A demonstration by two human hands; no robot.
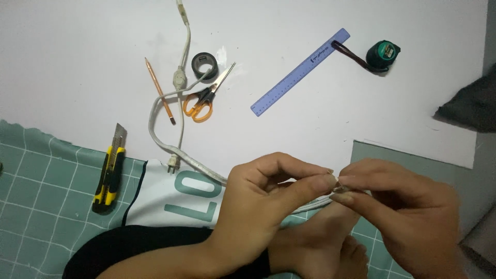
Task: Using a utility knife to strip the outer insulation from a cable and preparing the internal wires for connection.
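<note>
My left hand (261,199) and my right hand (408,212) meet fingertip to fingertip low in the head view, both pinching the end of a flat white cable (160,137). The cable end between my thumbs and forefingers is tiny and mostly hidden. From my left hand the cable runs left across the white sheet, curves up and reaches an inline switch (179,78) near the scissors. A small plug end (173,164) lies beside the cable's bend. My bare foot (320,243) rests under both hands.
On the white sheet (77,62) lie orange-handled scissors (204,98), a black tape roll (204,64), a pencil (159,91), a blue ruler (299,72) and a green tape measure (383,55). A yellow utility knife (110,173) rests on green checked cloth (41,206). Dark fabric (467,103) sits at right.
</note>
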